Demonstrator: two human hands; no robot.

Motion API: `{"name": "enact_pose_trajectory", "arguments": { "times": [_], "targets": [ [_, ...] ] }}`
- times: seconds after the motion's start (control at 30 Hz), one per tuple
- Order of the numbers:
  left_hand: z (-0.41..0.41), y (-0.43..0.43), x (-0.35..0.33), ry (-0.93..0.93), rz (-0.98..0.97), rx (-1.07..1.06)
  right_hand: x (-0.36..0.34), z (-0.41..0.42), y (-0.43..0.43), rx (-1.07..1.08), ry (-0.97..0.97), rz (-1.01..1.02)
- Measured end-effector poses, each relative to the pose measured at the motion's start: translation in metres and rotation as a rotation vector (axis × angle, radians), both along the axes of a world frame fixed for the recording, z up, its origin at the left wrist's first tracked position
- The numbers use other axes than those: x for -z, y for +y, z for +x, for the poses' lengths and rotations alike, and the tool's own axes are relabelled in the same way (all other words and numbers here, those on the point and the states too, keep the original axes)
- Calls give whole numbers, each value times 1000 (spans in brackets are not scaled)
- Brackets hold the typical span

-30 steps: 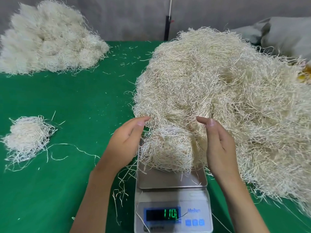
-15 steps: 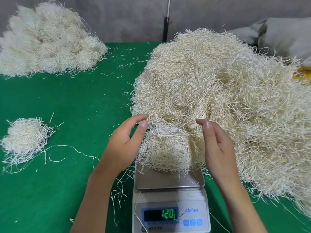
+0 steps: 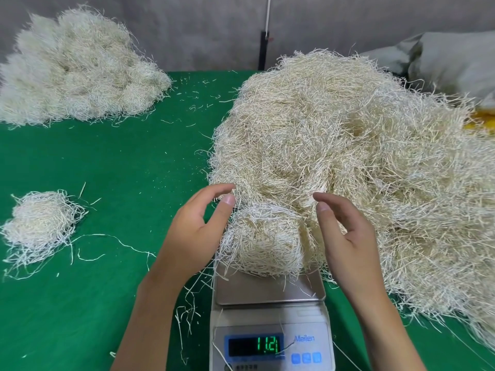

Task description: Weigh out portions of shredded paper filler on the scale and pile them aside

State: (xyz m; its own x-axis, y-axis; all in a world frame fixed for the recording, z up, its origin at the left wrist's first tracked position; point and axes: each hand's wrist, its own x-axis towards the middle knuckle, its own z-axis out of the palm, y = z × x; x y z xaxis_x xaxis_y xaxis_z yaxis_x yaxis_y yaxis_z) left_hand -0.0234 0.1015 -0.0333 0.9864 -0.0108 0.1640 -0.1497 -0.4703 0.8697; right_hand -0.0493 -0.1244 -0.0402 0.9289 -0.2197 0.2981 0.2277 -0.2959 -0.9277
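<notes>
A small clump of cream shredded paper [image 3: 263,239] sits on the steel plate of a white digital scale [image 3: 270,293], whose green digits read about 11.21. My left hand [image 3: 198,231] is cupped at the clump's left side, fingers loosely curved, thumb tip by the strands. My right hand [image 3: 345,231] is cupped at its right side, fingers just touching the big loose heap of shredded paper [image 3: 348,145] behind the scale. Neither hand grips anything.
On the green table [image 3: 120,162] a small separate portion [image 3: 40,218] lies at the left, with loose strands around it. A large mound of portions [image 3: 75,70] fills the back left corner. A grey sack [image 3: 455,62] and something yellow [image 3: 479,121] sit at the back right.
Both hands stay cupped beside the clump, with the fingers slightly more spread. The scale reading went up and then came back down a little.
</notes>
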Motion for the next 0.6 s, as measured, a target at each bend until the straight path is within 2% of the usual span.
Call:
{"name": "enact_pose_trajectory", "arguments": {
  "times": [0.47,0.6],
  "targets": [
    [-2,-2,-2,-72,77,9,-3,2,-2,72,-74,-39],
    [-2,-2,-3,-72,81,22,-6,3,-1,38,-56,-55]
  ]
}}
